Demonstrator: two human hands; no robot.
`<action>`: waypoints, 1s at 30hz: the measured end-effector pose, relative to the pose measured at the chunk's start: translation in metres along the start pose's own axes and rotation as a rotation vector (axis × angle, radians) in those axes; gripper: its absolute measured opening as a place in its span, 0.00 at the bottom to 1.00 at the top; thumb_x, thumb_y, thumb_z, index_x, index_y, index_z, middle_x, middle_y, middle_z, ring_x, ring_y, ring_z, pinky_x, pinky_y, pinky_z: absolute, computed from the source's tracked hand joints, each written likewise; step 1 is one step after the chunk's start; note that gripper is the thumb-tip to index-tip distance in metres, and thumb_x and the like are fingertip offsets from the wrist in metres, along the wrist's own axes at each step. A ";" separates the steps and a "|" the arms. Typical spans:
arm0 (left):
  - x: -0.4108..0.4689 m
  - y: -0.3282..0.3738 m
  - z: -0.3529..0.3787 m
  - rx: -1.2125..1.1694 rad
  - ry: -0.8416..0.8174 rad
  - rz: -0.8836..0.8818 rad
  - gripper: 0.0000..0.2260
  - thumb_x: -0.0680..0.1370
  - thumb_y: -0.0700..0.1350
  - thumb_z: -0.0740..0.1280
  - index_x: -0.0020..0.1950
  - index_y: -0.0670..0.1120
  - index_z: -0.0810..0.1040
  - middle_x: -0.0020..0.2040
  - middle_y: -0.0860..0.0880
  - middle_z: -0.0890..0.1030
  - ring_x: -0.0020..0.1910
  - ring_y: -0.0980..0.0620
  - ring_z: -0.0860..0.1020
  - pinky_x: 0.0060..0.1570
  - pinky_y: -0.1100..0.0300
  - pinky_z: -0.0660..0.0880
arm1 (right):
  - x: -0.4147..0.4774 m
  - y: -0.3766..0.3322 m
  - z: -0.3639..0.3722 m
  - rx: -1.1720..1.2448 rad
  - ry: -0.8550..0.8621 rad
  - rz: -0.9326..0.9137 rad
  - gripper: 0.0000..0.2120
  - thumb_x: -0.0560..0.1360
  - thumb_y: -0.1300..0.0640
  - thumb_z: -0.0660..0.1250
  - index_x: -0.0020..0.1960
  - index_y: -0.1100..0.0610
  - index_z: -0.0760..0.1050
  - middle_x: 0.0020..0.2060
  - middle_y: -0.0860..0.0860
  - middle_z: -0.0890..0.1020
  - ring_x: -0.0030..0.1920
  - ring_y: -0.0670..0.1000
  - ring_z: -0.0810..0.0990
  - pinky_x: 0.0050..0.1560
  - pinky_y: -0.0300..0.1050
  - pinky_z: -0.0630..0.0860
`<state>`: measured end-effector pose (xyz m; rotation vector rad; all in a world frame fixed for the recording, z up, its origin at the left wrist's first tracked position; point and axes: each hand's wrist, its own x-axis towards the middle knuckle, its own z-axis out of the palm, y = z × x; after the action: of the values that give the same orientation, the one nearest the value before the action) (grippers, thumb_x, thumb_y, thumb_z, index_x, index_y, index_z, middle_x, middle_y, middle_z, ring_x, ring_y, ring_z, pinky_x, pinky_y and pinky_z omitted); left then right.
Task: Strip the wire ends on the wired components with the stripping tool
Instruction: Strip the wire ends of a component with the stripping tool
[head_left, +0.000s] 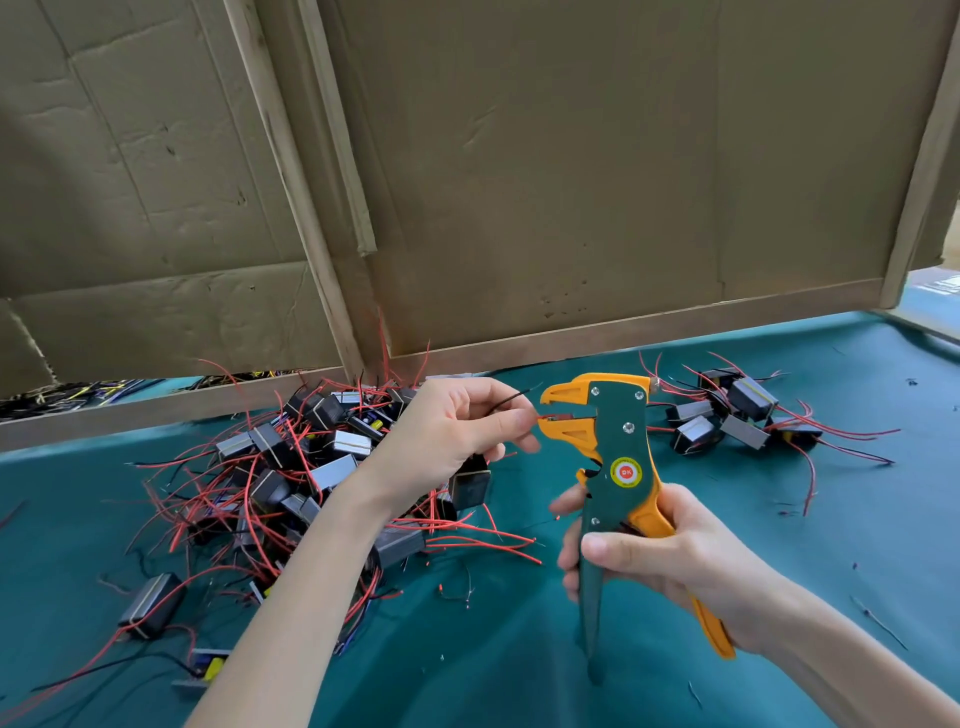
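Note:
My right hand (670, 551) grips the handles of the green and orange stripping tool (613, 447), held upright with its jaws pointing left. My left hand (462, 431) pinches a component's wires just left of the jaws. The red wire end (545, 417) sits between the jaws, and the black wire (511, 400) sticks out above my fingers. The component (470, 486) hangs below my left hand, partly hidden by it. A large pile of wired components (291, 467) with red and black leads lies on the left of the green cloth.
A smaller group of wired components (727, 415) lies at the back right. Cardboard panels with wooden frames (519, 182) stand along the back of the green cloth (519, 675). Bits of stripped insulation (457, 592) are scattered in the middle.

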<state>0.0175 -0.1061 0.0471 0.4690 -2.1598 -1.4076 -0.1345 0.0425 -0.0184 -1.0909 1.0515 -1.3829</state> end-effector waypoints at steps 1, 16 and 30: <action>0.000 0.000 0.000 0.005 -0.006 0.001 0.04 0.77 0.40 0.68 0.42 0.45 0.80 0.35 0.49 0.84 0.30 0.59 0.73 0.35 0.69 0.72 | 0.000 0.000 0.000 -0.038 0.001 -0.001 0.22 0.60 0.48 0.83 0.47 0.58 0.82 0.40 0.64 0.83 0.39 0.60 0.83 0.46 0.49 0.79; 0.001 -0.005 -0.001 0.004 -0.065 0.001 0.02 0.76 0.41 0.68 0.44 0.43 0.78 0.36 0.49 0.84 0.31 0.58 0.74 0.36 0.68 0.72 | 0.000 0.012 0.016 -0.049 0.097 0.090 0.19 0.62 0.49 0.79 0.30 0.58 0.71 0.24 0.60 0.74 0.22 0.58 0.75 0.28 0.47 0.75; 0.007 -0.028 0.014 0.002 0.046 -0.136 0.16 0.84 0.43 0.53 0.46 0.47 0.79 0.38 0.49 0.73 0.36 0.56 0.68 0.47 0.61 0.66 | 0.011 0.004 -0.004 0.308 0.177 0.022 0.04 0.65 0.65 0.70 0.39 0.60 0.76 0.34 0.62 0.76 0.35 0.60 0.78 0.41 0.53 0.80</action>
<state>0.0035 -0.1107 0.0188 0.6539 -2.1274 -1.4518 -0.1381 0.0312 -0.0220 -0.7406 0.9331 -1.5841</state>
